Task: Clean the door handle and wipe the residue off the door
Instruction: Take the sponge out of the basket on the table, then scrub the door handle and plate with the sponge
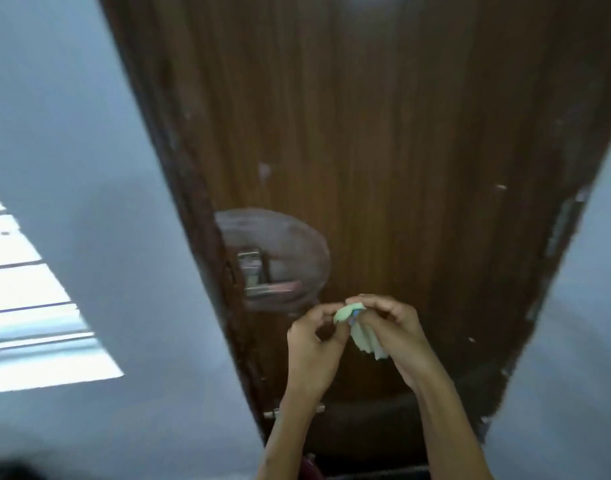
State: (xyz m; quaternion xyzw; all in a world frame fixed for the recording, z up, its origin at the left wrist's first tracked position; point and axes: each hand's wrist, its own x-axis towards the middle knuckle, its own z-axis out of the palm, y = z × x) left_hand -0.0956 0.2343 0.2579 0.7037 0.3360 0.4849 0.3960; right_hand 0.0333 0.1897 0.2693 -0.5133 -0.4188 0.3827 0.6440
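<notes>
A dark brown wooden door (383, 150) fills the middle of the view. Its metal handle (254, 271) sits near the left edge, inside a cloudy oval smear of residue (297, 251). In front of the door, just below and right of the handle, both hands hold a small pale green cloth (363, 336). My left hand (314, 344) pinches the cloth's upper left corner. My right hand (394, 334) grips the bunched cloth, whose lower part hangs down. Neither hand touches the door or the handle.
Pale blue walls (72, 133) flank the door on both sides. A bright louvred window (30, 306) is at the left. A small latch bolt (273, 414) sits low on the door's left edge. White specks dot the door's surface and right edge.
</notes>
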